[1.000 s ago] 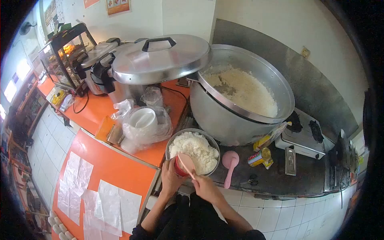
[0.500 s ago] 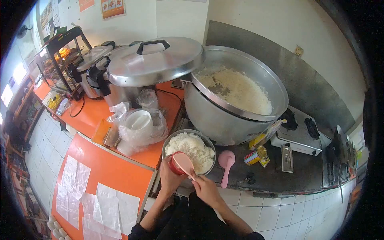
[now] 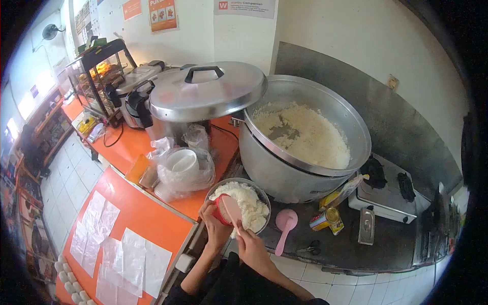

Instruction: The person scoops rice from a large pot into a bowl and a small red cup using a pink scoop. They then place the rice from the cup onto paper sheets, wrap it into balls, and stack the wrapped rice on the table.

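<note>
My left hand point(image 3: 214, 223) is wrapped round a small red cup point(image 3: 221, 211), tilted over the near left side of a metal bowl point(image 3: 265, 195). White rice point(image 3: 253, 203) is heaped in the bowl. My right hand point(image 3: 250, 249) grips the handle of a pink paddle point(image 3: 232, 208), whose flat blade lies against the mouth of the cup. What the cup holds is mostly hidden by the blade. Just right of the bowl, a pink ladle point(image 3: 286, 221) lies on the dark counter.
Behind the bowl stands a large pot point(image 3: 300, 185) of rice, its lid point(image 3: 208, 96) resting to the left. Bagged white containers point(image 3: 183, 165) sit left of the bowl. Rightward are a can point(image 3: 325, 218), scissors point(image 3: 311, 248), a metal container point(image 3: 366, 226) and a stove point(image 3: 391, 195). Plastic sheets point(image 3: 132, 259) lie on orange.
The view has shifted, so the pot and counter appear lower and slightly right. The cup is tipped differently, and the paddle blade stands more upright against it. Both hands keep their holds.
</note>
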Demonstrator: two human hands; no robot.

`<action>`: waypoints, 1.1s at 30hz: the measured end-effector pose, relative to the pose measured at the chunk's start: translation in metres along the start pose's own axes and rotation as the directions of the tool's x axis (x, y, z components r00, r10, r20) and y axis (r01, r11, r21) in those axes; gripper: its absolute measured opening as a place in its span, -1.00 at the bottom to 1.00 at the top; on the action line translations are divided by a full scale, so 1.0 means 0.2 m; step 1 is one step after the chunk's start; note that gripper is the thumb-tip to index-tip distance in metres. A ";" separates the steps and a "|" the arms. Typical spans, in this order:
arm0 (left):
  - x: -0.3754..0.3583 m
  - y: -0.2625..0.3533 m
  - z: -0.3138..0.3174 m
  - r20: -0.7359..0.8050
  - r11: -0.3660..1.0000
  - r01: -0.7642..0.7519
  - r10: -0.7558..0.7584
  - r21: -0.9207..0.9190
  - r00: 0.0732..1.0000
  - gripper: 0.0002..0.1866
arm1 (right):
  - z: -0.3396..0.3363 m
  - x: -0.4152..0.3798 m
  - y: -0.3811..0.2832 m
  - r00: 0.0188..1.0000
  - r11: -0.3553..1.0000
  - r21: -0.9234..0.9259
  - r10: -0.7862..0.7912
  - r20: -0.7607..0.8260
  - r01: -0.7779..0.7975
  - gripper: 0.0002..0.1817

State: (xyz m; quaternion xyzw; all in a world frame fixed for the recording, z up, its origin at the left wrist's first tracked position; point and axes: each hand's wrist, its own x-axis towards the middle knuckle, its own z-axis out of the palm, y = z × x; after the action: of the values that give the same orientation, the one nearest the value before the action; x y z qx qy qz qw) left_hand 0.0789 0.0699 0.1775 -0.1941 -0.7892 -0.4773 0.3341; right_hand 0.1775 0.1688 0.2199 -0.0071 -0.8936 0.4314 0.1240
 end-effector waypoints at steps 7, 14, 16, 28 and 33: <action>-0.01 0.02 0.05 -0.047 0.990 0.103 -0.107 -0.094 0.993 -0.11 | -0.31 0.12 0.15 0.941 0.985 -0.007 -0.163 0.298 0.173 -0.44; 0.03 0.15 -0.11 -0.158 0.966 0.252 -0.240 0.061 0.958 -0.08 | -0.38 0.12 0.07 0.825 0.889 -0.170 -0.304 0.475 0.426 -0.44; 0.00 0.16 -0.17 -0.221 0.947 0.315 -0.294 0.066 0.930 -0.06 | -0.34 0.13 0.07 0.787 0.868 -0.134 -0.356 0.504 0.479 -0.46; -0.17 0.10 -0.72 -0.465 0.869 0.446 -0.310 0.214 0.829 0.00 | 0.16 0.31 -0.23 0.481 0.643 0.508 -0.766 0.427 0.573 -0.51; -0.26 0.08 -1.03 -0.527 0.824 0.560 -0.517 -0.092 0.674 -0.02 | 0.62 0.15 -0.26 0.544 0.406 0.574 -0.200 0.815 -0.711 -0.61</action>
State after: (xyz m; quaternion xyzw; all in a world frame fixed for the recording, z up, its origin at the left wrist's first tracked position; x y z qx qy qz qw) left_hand 0.1950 -0.1041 0.2171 0.1996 -0.7050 -0.5577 0.3901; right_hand 0.1245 0.0435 0.1923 0.0895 -0.4678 0.7925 -0.3809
